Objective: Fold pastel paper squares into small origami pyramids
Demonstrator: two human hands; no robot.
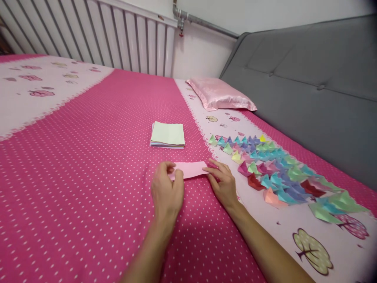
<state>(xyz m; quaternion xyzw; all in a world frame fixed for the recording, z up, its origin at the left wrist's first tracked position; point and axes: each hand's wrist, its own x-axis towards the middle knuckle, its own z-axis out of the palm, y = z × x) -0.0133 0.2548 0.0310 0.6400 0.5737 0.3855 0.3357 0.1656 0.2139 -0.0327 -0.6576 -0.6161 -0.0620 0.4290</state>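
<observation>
A pink sheet of paper [191,169], folded into a long strip, is stretched between my two hands just above the dotted bedsheet. My left hand [168,188] pinches its left end between thumb and curled fingers. At the other end, my right hand [222,182] grips the corner between thumb and fingertips. Beyond them lies a stack of square paper [167,134], pale green on top with several colours showing at its edges. To the right of my right hand, folded paper boats [272,167] in many colours stand in rows.
The bed's pink dotted sheet [97,169] spreads all around. A shiny pink pillow [220,93] rests at the back, against the grey padded headboard [306,78]. Along the far wall runs a white radiator [118,35] with a grey pipe [203,21].
</observation>
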